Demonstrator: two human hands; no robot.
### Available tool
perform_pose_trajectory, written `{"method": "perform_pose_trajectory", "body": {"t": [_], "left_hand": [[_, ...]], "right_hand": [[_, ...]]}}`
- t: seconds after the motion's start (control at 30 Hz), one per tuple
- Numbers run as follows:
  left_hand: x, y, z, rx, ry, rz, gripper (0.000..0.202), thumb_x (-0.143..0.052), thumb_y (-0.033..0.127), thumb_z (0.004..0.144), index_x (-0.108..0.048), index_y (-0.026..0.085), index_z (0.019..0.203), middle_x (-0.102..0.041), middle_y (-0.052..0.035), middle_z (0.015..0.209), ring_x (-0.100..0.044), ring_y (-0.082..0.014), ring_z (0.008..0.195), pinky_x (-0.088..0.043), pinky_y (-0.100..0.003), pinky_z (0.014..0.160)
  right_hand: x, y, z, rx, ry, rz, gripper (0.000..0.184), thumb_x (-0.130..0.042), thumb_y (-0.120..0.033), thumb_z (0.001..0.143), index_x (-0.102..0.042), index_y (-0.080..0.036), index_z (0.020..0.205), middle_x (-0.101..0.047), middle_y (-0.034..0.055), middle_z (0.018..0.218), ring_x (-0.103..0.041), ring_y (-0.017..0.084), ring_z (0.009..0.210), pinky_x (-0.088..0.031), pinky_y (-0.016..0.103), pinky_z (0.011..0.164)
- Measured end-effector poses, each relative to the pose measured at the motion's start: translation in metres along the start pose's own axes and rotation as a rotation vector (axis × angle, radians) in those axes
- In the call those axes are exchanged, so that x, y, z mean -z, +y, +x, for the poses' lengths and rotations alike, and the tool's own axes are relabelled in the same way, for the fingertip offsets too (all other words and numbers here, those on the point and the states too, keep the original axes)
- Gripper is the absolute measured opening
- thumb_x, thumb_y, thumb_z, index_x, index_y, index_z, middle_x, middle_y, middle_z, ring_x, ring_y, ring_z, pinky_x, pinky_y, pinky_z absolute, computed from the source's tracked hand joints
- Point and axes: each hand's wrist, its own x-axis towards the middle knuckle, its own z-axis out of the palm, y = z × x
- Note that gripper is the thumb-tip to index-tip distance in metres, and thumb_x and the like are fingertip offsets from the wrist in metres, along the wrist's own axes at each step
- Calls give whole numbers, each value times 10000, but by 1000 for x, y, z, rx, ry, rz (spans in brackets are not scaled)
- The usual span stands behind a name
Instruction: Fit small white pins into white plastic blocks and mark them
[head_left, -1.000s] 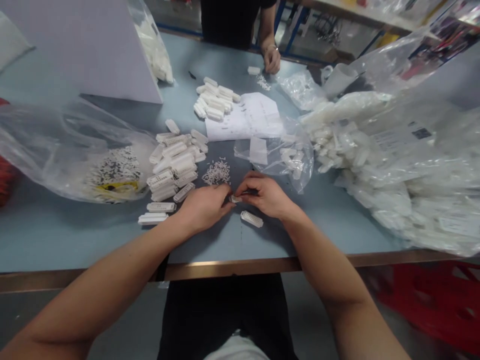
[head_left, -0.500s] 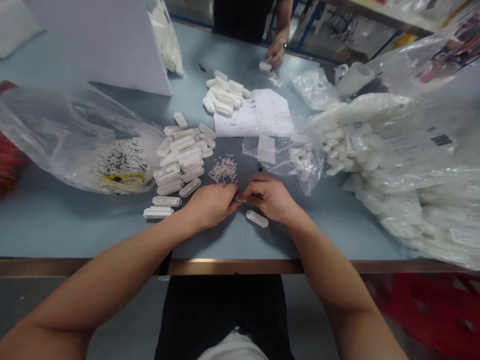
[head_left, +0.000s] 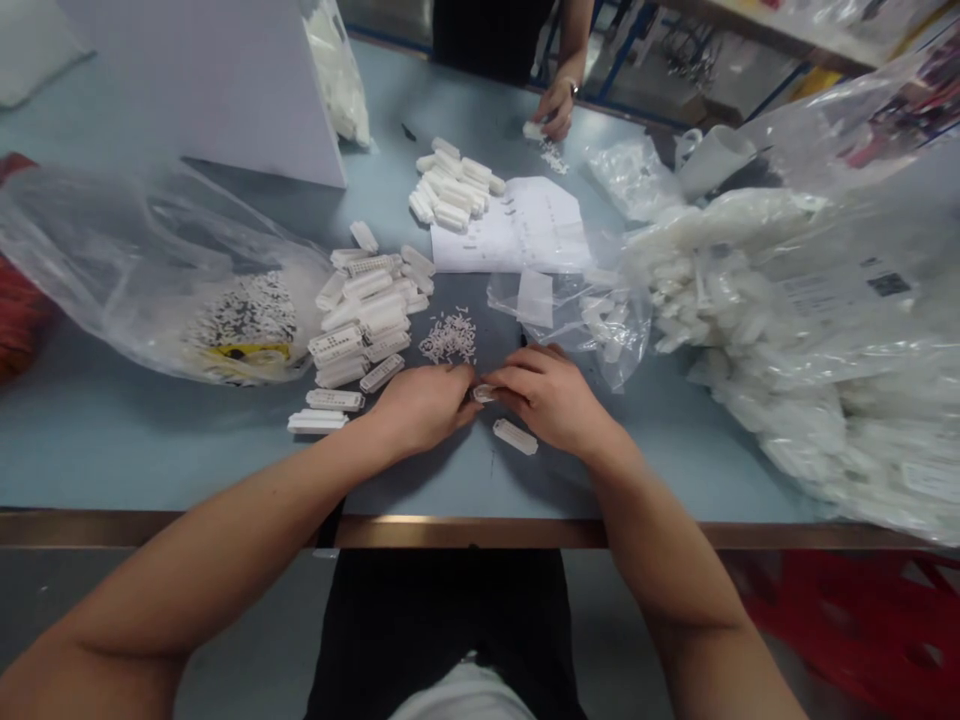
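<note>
My left hand (head_left: 424, 408) and my right hand (head_left: 551, 396) meet near the table's front, fingers pinched on one small white plastic connector (head_left: 484, 393) held between them. Another white connector (head_left: 514, 436) lies on the table just under my right hand. A little heap of tiny white pins (head_left: 450, 338) sits just beyond my hands. To the left of my left hand lies a pile of white connectors (head_left: 361, 322), with two more (head_left: 322, 411) set apart nearer the front.
A clear bag (head_left: 150, 290) lies at the left, and big bags of white parts (head_left: 787, 320) fill the right. A small clear bag (head_left: 577, 315), a paper sheet (head_left: 517, 228) and a second connector pile (head_left: 454, 190) lie beyond. Another person's hand (head_left: 556, 105) works at the far edge. A white board (head_left: 217, 80) stands at the back left.
My hands have stayed together on the connector, the right fingers shifting slightly. The view has tilted a little. The other person's hand has moved along the far edge.
</note>
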Motion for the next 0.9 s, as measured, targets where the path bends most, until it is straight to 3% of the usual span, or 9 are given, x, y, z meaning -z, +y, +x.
{"method": "perform_pose_trajectory", "body": {"t": [0.23, 0.33, 0.43, 0.5, 0.6, 0.7, 0.8, 0.9], "left_hand": [[0, -1, 1, -2, -8, -27, 301, -485, 416, 905, -613, 180, 1042, -720, -109, 953, -689, -280, 883, -497, -353, 726], [6, -4, 1, -26, -23, -77, 279, -498, 355, 883, -623, 173, 1055, -718, -113, 942, -682, -280, 868, -480, -344, 707], [16, -7, 1, -13, -20, -204, 274, -523, 270, 835, -637, 181, 1068, -691, -55, 820, -652, -222, 782, -449, -302, 685], [24, -8, 0, 70, 18, -388, 241, -554, 294, 813, -651, 190, 1007, -616, -5, 695, -592, -176, 672, -409, -277, 619], [29, -8, 0, 234, 63, -924, 199, -564, 371, 812, -606, 198, 900, -450, 44, 588, -432, -115, 514, -314, -254, 496], [28, -9, 1, 337, 54, -1444, 94, -552, 203, 740, -529, 194, 831, -406, 46, 608, -405, -94, 514, -291, -233, 466], [25, -9, 2, 360, 40, -1622, 210, -497, 54, 612, -533, 167, 786, -524, -11, 709, -502, -102, 620, -358, -225, 502], [24, -8, 1, 371, 16, -1658, 224, -497, 43, 644, -566, 144, 831, -604, -53, 791, -503, -85, 598, -368, -211, 483]], "right_hand": [[11, -11, -2, 177, -112, -279, 203, -532, -171, 932, -727, -225, 939, -658, 51, 832, -498, 206, 832, -340, 366, 760], [12, -16, -1, 199, -137, -300, 202, -514, -169, 931, -710, -216, 911, -643, 63, 811, -486, 222, 848, -335, 380, 750], [12, -14, -2, 175, -104, -280, 217, -513, -129, 915, -705, -229, 925, -648, 57, 819, -488, 214, 839, -338, 375, 753], [11, -10, -3, 146, -53, -277, 243, -497, -108, 913, -703, -229, 954, -654, 52, 822, -498, 205, 827, -344, 371, 760], [10, -4, -3, 101, 51, -291, 265, -457, -116, 931, -693, -200, 1017, -672, 60, 842, -524, 203, 814, -356, 371, 754], [7, -1, -2, 65, 115, -291, 284, -434, -114, 936, -684, -187, 1049, -688, 64, 858, -545, 198, 799, -368, 368, 754], [4, 0, -1, 42, 132, -272, 282, -440, -107, 923, -684, -192, 1034, -693, 62, 849, -555, 191, 783, -377, 361, 751], [1, 0, -1, 32, 139, -238, 271, -455, -107, 908, -683, -192, 1026, -692, 65, 850, -566, 192, 781, -390, 358, 749]]}}
